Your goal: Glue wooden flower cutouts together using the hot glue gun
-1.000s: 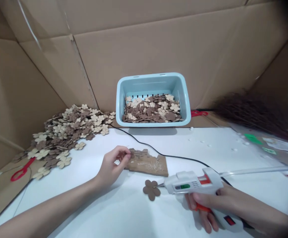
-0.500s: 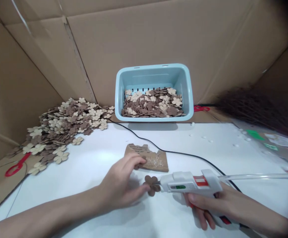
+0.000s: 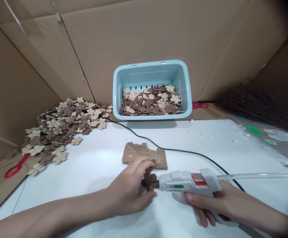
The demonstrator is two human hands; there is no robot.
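Observation:
My left hand (image 3: pixel 131 186) is curled around a brown flower cutout (image 3: pixel 149 181) just above the white table, its thumb on the near side and its fingers on the far side. Another small brown flower piece (image 3: pixel 153 162) shows at the index fingertip, mostly hidden by the fingers. In my right hand (image 3: pixel 208 201) is a white hot glue gun (image 3: pixel 183 181), gripped by its handle with fingers near the orange trigger. The nozzle points left and meets the middle of the brown flower. A clear glue stick (image 3: pixel 258 176) runs out of the gun's back.
A torn cardboard piece (image 3: pixel 134 154) with glue strands lies beyond my left hand. Behind stands a blue basket (image 3: pixel 152 117) of flower cutouts. A flower heap (image 3: pixel 71 124) and red scissors (image 3: pixel 16 169) lie left. A black cord (image 3: pixel 178 150) crosses the table. Dark twigs (image 3: pixel 255 104) lie right.
My left fingers have shifted right, bringing the second brown piece over toward the far edge of the flower. The glue gun's nozzle stays at the flower's middle. The view has shifted slightly.

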